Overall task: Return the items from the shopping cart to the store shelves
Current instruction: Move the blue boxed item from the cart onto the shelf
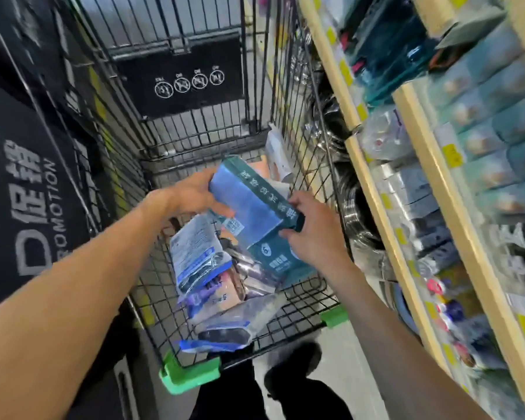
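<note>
A black wire shopping cart (303,301) with green corner bumpers stands in front of me. Above its basket I hold a blue and dark-green box (252,201) with white lettering. My left hand (191,192) grips the box's far upper-left end. My right hand (312,228) grips its near right end. Under the box lie several packets, among them a clear blue-printed pouch (194,253), a teal pack (276,262) and a dark flat pack (222,334).
Wooden-edged store shelves (385,213) with yellow price tags run along the right, stocked with blue-green boxes (491,140) and small goods. A black promotion sign (34,207) flanks the cart's left. The cart's black folding seat panel (179,80) is ahead. My dark shoes (291,371) stand below.
</note>
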